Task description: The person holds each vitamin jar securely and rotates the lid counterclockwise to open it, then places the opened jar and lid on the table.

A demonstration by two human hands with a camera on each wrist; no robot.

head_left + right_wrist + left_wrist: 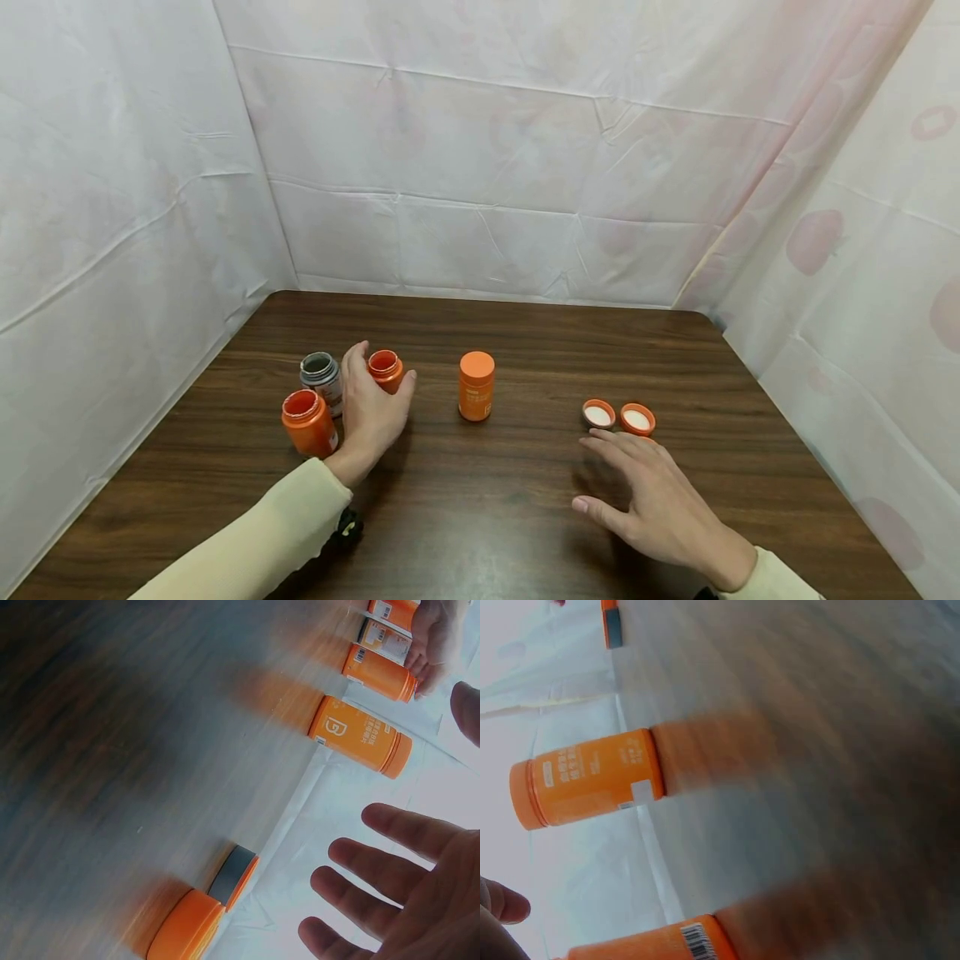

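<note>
My left hand (375,408) is at an uncapped orange bottle (386,372), fingers on its left side and thumb on its right. In the left wrist view, the thumb (508,901) shows apart from that bottle (667,943). Just left of the hand stand an uncapped grey bottle (322,379) and another uncapped orange bottle (310,427). Over the table at the right, my right hand (652,492) has its fingers spread and holds nothing. Beyond its fingertips lie a dark-sided lid (598,413) and an orange lid (637,419), both with white insides facing up.
A capped orange bottle (476,387) stands upright mid-table, between the two hands. White plastic sheeting (487,167) hangs behind and beside the dark wooden table (465,517).
</note>
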